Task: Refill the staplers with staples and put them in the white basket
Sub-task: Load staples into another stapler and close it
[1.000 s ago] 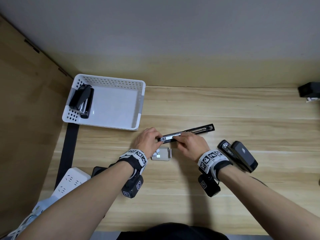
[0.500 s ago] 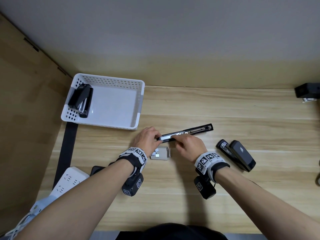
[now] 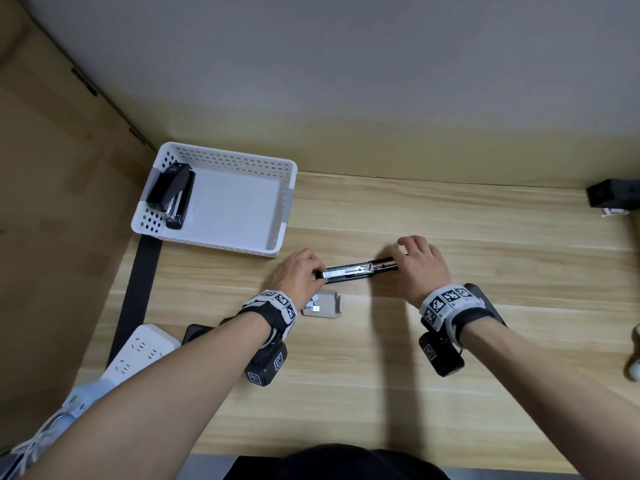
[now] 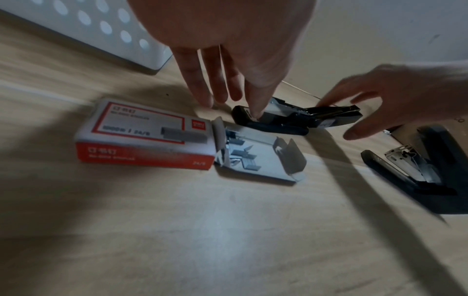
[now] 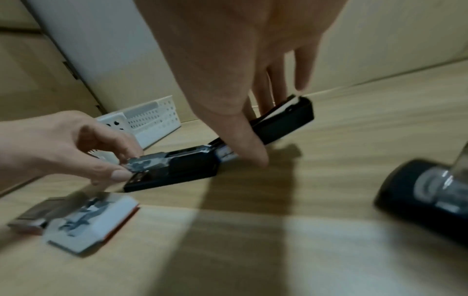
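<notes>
We see an open black stapler (image 3: pixel 360 271) lying flat on the wooden worktop (image 3: pixel 450 393), unfolded lengthwise, its metal staple channel facing up. It sits in the middle of the worktop, between the two hands.

The left hand (image 3: pixel 299 273) holds the stapler's left end: in the right wrist view its thumb and curled fingers (image 5: pixel 121 152) pinch the metal front of the channel. The right hand (image 3: pixel 420 263) is at the stapler's right end, over the folded-back black top. Its fingers (image 5: pixel 266 92) reach down straight and a little spread, the thumb tip near the middle hinge; we cannot tell whether they grip the top or only touch it.

Just in front of the left hand lies a small staple box (image 4: pixel 144 134), red and white, its end flap open, with loose strips of staples (image 4: pixel 240 156) spilling onto the flap.

To the right, partly hidden behind the right wrist, a second black stapler (image 4: pixel 425 174) lies open on the worktop.

At the far left corner stands the white basket (image 3: pixel 284 216), with holes in its walls. A third black stapler (image 3: pixel 171 194), closed, lies in it against the left wall.

A white power strip (image 3: pixel 138 351) sits at the left near edge of the worktop, and a small black device (image 3: pixel 613 195) sits at the far right edge.
</notes>
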Available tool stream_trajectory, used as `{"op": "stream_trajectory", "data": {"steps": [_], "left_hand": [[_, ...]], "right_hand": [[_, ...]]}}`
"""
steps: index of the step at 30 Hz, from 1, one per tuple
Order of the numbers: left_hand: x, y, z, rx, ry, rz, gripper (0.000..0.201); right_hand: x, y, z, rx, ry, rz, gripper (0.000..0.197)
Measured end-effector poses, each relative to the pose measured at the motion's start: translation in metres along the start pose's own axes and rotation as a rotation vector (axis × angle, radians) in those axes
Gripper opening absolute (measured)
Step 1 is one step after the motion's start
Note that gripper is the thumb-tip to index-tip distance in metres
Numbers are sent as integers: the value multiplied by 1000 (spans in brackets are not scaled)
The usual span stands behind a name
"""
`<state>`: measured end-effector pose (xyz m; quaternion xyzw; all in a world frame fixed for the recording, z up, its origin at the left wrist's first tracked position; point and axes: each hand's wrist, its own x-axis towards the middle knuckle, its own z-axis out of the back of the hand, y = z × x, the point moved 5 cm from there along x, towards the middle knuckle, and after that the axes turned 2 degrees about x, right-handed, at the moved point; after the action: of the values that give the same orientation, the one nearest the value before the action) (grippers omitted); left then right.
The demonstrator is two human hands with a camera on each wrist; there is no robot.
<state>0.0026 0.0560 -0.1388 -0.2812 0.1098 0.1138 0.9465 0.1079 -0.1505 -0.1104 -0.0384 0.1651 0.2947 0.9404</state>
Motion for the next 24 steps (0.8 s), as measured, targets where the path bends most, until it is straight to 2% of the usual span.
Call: {"op": "stream_trajectory", "data": {"steps": [2, 4, 7, 10, 14, 19, 24], "left_hand": [[0, -1, -1, -3, -4, -10, 17], [1, 0, -1, -1, -7, -19, 17], [1, 3, 0, 9, -17, -24, 20], [1, 7, 2, 10, -23, -18, 22], [1, 7, 3, -4, 6, -9, 23], [-3, 10, -1, -81, 61, 44, 25], [-18, 25, -8, -296, -5, 173, 47]], "right_hand": [[5, -11, 2, -73, 150, -64, 40], [9, -15, 7, -78, 224, -92, 23], [14, -15, 17, -32, 147, -52, 4], [13, -6, 28, 97, 72, 64, 16], [10, 15, 37, 237, 73, 171, 26], [15, 46, 28, 276, 70, 245, 31], [24, 79, 10, 219, 74, 297, 21]]}}
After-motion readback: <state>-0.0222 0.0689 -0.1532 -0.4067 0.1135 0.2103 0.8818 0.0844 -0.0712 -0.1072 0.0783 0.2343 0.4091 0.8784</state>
